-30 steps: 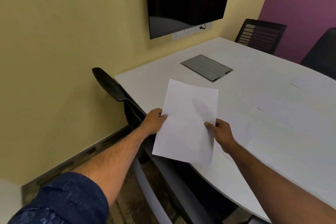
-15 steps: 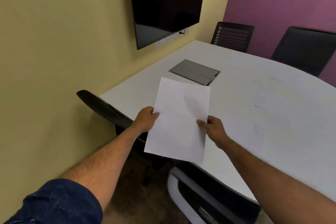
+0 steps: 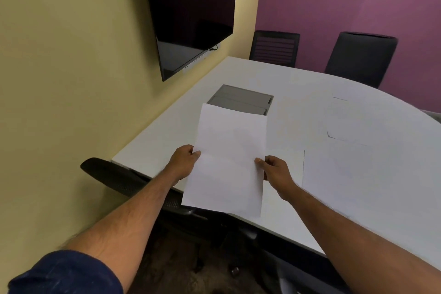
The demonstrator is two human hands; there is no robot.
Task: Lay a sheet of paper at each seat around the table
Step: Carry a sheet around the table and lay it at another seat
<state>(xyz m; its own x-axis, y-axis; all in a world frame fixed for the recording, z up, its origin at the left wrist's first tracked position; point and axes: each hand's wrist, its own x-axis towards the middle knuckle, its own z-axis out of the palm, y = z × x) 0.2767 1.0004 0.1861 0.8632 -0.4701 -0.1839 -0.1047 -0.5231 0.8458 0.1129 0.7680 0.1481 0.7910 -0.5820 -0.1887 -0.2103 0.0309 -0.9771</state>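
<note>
Head view: a smooth, white, rectangular sheet of paper (image 3: 229,162) is held over the near edge of the matte white desk (image 3: 167,141). The left hand (image 3: 183,162) grip pinches its left edge and the right hand (image 3: 276,172) grip pinches its right edge. Two laid sheets (image 3: 334,169) lie flat on the desk to the right. A grey rectangular cable hatch (image 3: 241,100) is set into the desk beyond.

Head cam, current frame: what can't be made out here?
Head view: grey cable hatch, near edge hidden behind the held sheet.
Head view: laid sheets, white on the white table, edges too faint to count.
Head view: wall screen, top cut off by the frame.
Head view: left hand and right hand, fingers hidden under that sheet.
</note>
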